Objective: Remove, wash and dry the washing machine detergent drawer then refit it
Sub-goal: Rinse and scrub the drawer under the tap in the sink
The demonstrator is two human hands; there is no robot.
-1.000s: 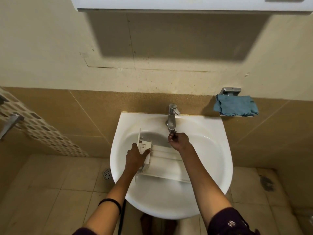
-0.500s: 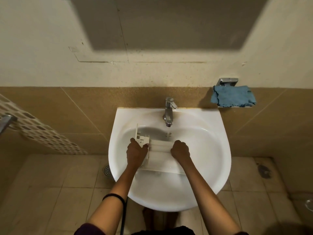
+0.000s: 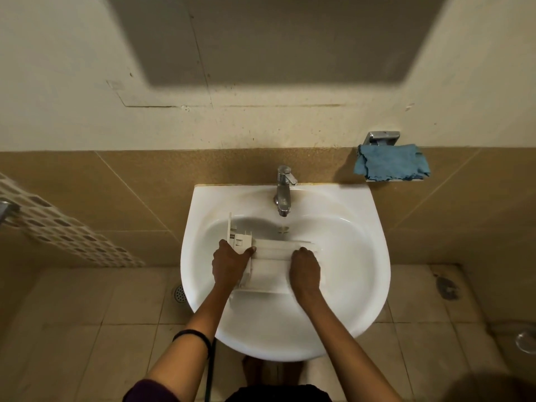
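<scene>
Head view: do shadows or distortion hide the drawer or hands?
Head view: dim warm light; a broad shadow on the wall; wide-angle bends the edge tile lines; dark blur lower right; detergent drawer, left hand and right hand show clearly.

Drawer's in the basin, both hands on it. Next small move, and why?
Probably shift the detergent drawer toward the wall, under the tap spout. The left hand grips its end and the right hand rests on it, yet it lies short of the spout. The blue cloth sits on its wall holder, so drying looks premature.
</scene>
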